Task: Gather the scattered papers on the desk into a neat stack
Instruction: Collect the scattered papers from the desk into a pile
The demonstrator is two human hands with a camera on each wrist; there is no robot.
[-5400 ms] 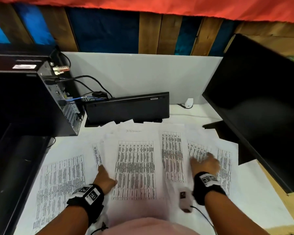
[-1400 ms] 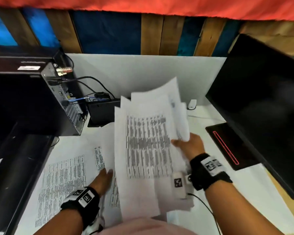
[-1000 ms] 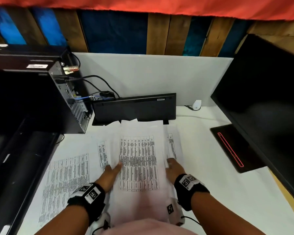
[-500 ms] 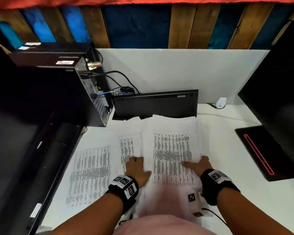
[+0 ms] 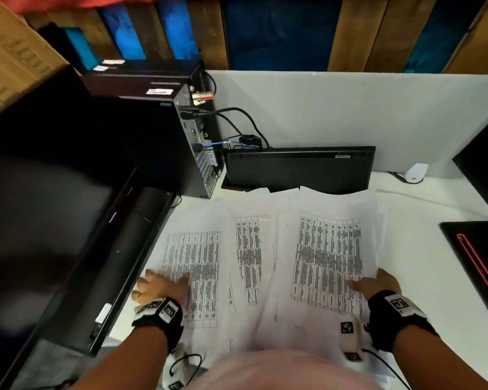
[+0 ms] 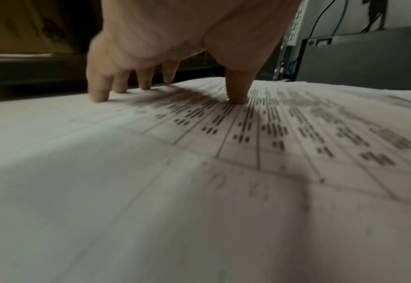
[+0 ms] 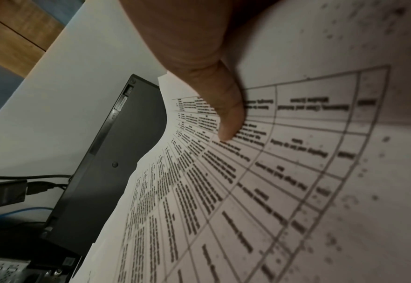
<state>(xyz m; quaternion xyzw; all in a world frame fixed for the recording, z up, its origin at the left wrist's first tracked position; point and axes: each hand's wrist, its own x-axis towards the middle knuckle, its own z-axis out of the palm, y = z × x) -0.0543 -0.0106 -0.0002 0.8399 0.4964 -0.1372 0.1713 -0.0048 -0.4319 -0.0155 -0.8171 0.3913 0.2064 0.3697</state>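
White sheets printed with tables lie spread over the white desk (image 5: 423, 249). My left hand (image 5: 164, 285) presses its spread fingertips (image 6: 100, 97) and thumb on the leftmost sheet (image 5: 197, 257) near the desk's left edge. A middle sheet (image 5: 251, 254) lies partly under the gathered pile (image 5: 327, 257) on the right. My right hand (image 5: 373, 285) grips that pile at its right edge, thumb (image 7: 228, 122) on top. Its other fingers are hidden beneath the pile. The pile's edge (image 7: 296, 153) curves upward off the desk.
A black computer tower (image 5: 192, 142) with cables stands at the back left. A black keyboard (image 5: 299, 170) leans on the white partition. A dark monitor (image 5: 40, 220) stands close on the left, a monitor base (image 5: 476, 266) on the right. A small white device (image 5: 414, 173) sits at the back right.
My left hand has slid left from the middle sheet onto the leftmost sheet. The right hand stays at the pile's right edge. The view has turned left.
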